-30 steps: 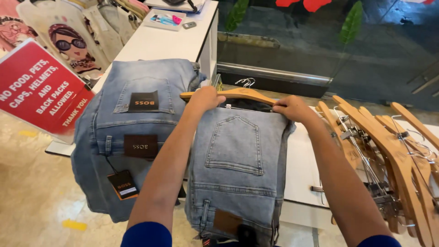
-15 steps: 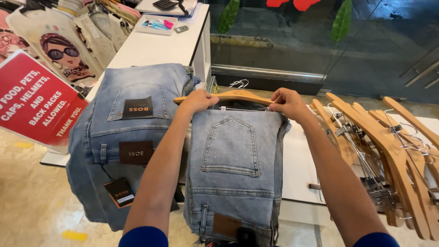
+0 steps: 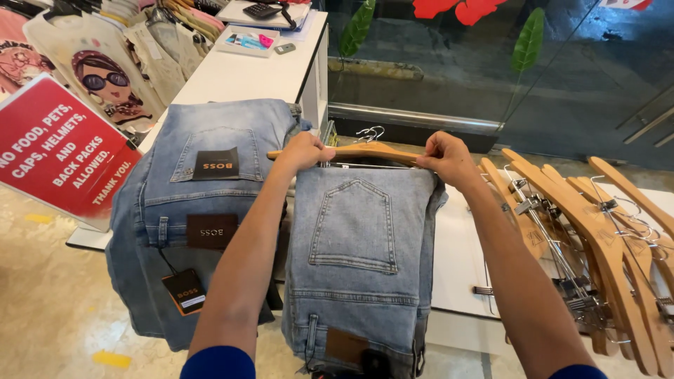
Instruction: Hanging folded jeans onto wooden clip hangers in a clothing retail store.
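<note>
Left hand (image 3: 303, 150) closed on the left end of a wooden hanger (image 3: 365, 150); right hand (image 3: 449, 160) pinches shut on the right end, fingers curled over the top fold of the light blue jeans (image 3: 358, 245). The jeans lie folded over the hanger bar, back pocket up, draping off the near edge of the white counter (image 3: 456, 260), brown waist patch at the bottom. Metal hook points away toward the far edge.

Step in hand, by the look of it: seating the jeans on the hanger, both ends gripped. Next move likely calls for evening the fold along the bar and keeping both ends level so the denim does not slide.

Just left, touching the jeans: a stack of folded jeans (image 3: 210, 203) with black patches and a hanging tag. Right side of the counter: a pile of spare wooden clip hangers (image 3: 597, 231). Far left: a red sign (image 3: 60, 151).
</note>
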